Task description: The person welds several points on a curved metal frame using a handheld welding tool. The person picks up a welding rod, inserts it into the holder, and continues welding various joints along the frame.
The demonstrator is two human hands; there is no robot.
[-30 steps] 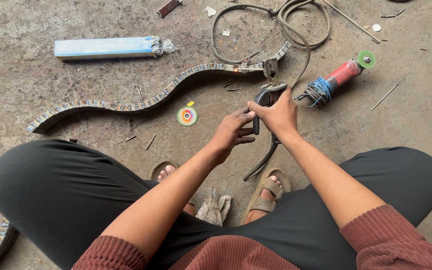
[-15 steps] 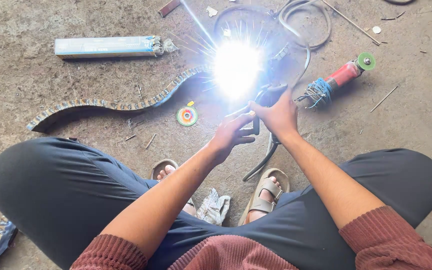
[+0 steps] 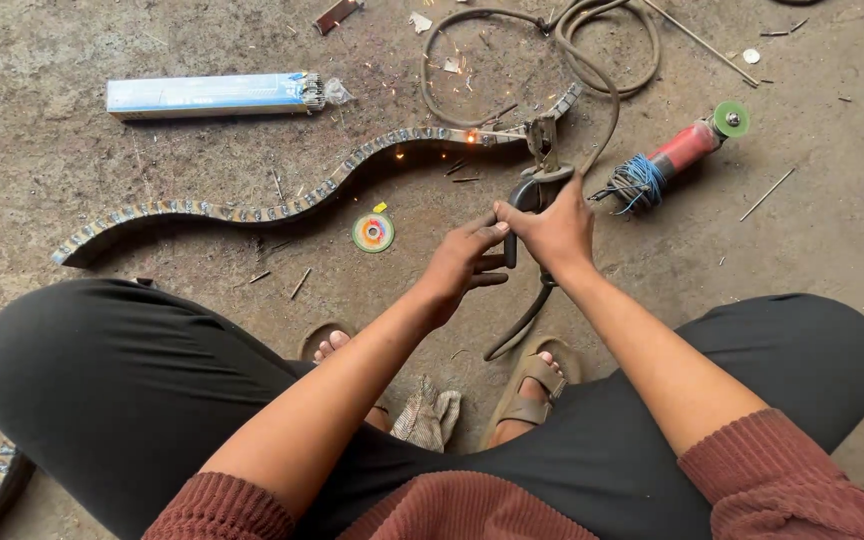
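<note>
While I am squatting on the gritty concrete floor [image 3: 832, 230], sparks are dying beside the wavy metal strip [image 3: 252, 212]. My right hand [image 3: 557, 232] and left hand [image 3: 462, 268] are both gripping the welding holder [image 3: 524, 195], fingers closed tight.

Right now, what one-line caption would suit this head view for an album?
Both hands, left hand and right hand, grip a welding holder at a wavy metal strip, sparks glowing, on a dusty floor.

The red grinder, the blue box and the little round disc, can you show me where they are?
Red grinder [image 3: 680, 150], head view, on its red body.
Blue box [image 3: 207, 94], head view, on the middle of its long side.
Round disc [image 3: 373, 232], head view, on its centre.
</note>
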